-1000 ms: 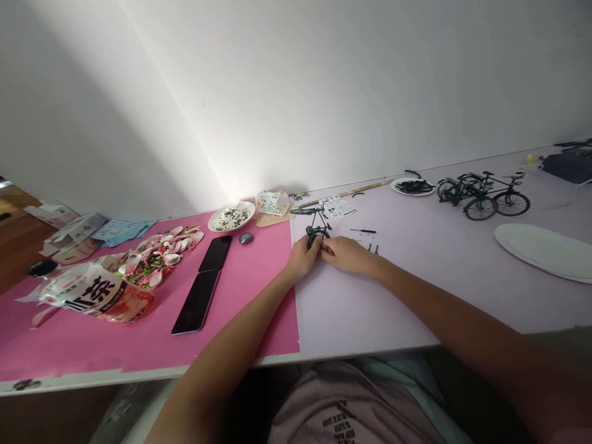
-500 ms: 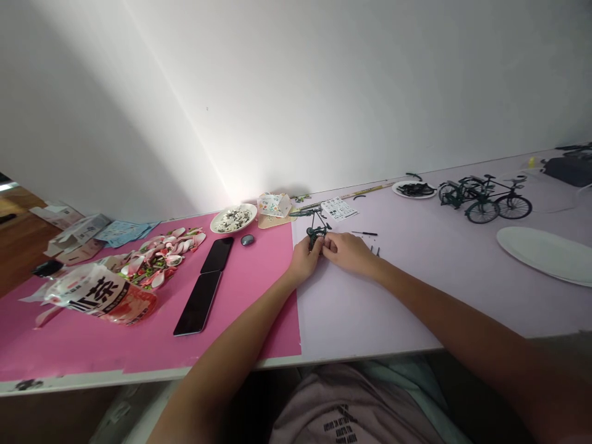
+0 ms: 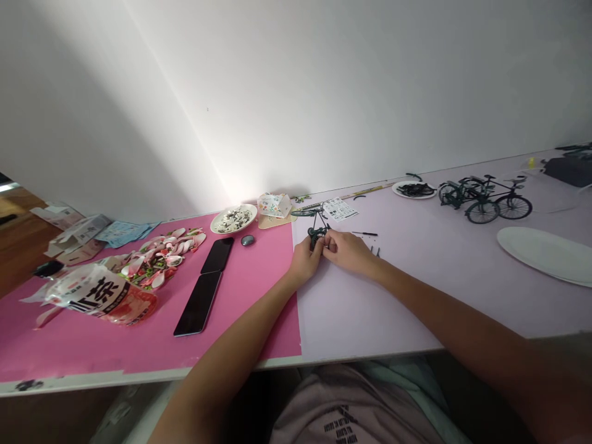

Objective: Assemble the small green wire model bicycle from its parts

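Observation:
Between my hands, over the seam of the pink and pale table covers, is a small dark-green model bicycle frame. My left hand is closed around its lower part from the left. From the right, my right hand pinches at the same spot, thumb and fingers together. Both hands' fingertips hide the gripped end of the frame. Just beyond lies a printed instruction sheet. A thin black screwdriver lies to the right of my right hand, near some tiny dark parts.
Finished-looking model bicycles stand at the right, beside a plate of black parts and a white oval tray. On the left are a drink bottle, a dark folding phone, a plate of small pieces and pink-and-white pieces.
The model bicycle frame has turned slightly in my fingers, its upper part shifting a little. My hands stay in nearly the same place, still closed on it.

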{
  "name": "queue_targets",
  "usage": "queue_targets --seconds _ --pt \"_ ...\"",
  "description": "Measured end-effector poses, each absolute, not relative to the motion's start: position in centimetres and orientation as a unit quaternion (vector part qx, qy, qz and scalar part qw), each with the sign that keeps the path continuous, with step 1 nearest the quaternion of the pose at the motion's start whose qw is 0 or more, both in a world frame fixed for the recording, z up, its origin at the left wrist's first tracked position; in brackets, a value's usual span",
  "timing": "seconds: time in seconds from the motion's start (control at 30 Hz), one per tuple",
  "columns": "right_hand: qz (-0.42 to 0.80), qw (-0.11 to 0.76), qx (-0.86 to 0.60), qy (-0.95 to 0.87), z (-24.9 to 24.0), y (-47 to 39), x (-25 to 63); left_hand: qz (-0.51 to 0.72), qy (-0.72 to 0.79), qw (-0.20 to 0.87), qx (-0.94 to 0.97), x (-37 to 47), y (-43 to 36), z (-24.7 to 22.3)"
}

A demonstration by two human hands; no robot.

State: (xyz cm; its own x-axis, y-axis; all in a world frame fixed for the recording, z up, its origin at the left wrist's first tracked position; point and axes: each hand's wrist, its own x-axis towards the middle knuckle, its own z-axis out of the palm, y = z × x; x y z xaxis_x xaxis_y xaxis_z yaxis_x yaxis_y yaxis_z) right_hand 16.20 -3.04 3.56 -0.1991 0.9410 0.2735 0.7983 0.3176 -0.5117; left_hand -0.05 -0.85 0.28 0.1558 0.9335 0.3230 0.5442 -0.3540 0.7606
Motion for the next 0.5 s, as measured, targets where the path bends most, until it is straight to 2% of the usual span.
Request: queue_targets --seconds 0.5 --pt "0.125 0.369 -0.487 -0.782 3.07 -2.66 16.47 0.466 0.456 0.295 0.699 -0.08 -1.3 0.61"
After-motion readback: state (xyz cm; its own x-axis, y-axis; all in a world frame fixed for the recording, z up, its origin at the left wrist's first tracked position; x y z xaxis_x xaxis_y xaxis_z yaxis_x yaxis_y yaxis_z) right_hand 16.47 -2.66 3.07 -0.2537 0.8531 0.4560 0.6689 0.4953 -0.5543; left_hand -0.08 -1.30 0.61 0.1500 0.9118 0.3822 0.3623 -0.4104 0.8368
